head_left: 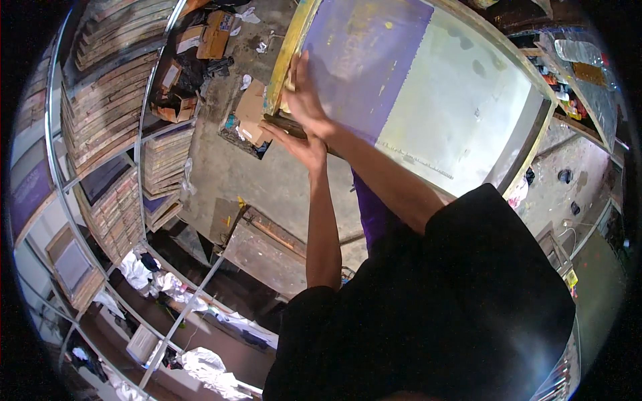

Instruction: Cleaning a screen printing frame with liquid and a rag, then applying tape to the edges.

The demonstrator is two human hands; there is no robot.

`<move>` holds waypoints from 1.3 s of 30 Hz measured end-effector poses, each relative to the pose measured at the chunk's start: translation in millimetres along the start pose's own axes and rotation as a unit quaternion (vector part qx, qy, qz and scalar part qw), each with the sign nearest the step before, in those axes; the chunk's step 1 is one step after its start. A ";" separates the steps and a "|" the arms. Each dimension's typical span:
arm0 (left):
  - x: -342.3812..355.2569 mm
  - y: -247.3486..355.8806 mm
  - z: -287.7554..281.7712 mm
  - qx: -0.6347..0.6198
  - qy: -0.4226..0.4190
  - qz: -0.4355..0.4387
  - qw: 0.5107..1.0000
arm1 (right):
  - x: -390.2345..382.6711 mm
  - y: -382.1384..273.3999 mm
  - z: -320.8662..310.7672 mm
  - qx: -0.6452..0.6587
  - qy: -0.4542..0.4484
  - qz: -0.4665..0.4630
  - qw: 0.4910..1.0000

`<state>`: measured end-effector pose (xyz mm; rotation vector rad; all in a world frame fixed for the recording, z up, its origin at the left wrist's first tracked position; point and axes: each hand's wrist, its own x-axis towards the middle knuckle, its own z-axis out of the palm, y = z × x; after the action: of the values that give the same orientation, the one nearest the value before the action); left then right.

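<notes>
A large wooden-framed printing screen (418, 144) is tilted up before me, its mesh part purple and part pale grey. At the frame's lower left corner both my hands meet, wrists close together. My right hand (304, 100) lies over the left rail, fingers stretched upward along the wood and thumb side hidden against it. Just below, my left hand (301, 147) holds the frame's lower edge near the corner, with long fingers along it and its palm partly covered by my right wrist. A small yellowish patch shows beside the right fingers; I cannot make out what it is.
Racks with stacked wooden frames (117, 93) stand at the left. A flattened cardboard piece (251, 110) lies on the concrete floor, and a worn bench (264, 250) stands nearer. White cloths (204, 367) rest on lower shelves. A plastic bottle (578, 51) lies at the far right.
</notes>
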<state>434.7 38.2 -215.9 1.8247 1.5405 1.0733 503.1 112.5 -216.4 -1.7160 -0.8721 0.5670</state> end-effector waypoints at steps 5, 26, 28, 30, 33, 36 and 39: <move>-9.7 -9.9 -20.9 0.050 0.019 0.008 0.999 | -28.6 -49.7 -35.1 0.198 -0.325 0.219 0.898; -3.7 -2.1 -7.1 -0.017 0.049 -0.031 0.998 | 70.3 -12.6 -10.1 0.452 -0.014 0.170 0.875; -1.3 1.2 -3.0 -0.020 0.050 -0.024 0.998 | 67.5 18.8 4.6 0.466 -0.005 0.101 0.879; 0.0 1.7 -2.5 -0.015 0.050 -0.014 0.999 | 72.4 44.1 10.1 0.504 -0.005 0.039 0.863; -5.1 -5.3 -7.4 0.006 0.032 0.002 0.999 | 106.4 63.5 6.2 0.573 -0.009 -0.076 0.816; -1.6 -3.5 -5.4 -0.001 0.026 0.000 1.000 | 191.5 62.3 -29.4 0.524 -0.014 0.192 0.829; 1.6 2.8 -3.6 -0.034 0.030 -0.014 0.999 | 199.7 52.3 -35.5 0.471 -0.012 0.184 0.863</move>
<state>433.3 38.8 -211.3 1.7351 1.5397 1.1618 666.9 239.8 -245.1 -0.9465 -0.1696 1.0600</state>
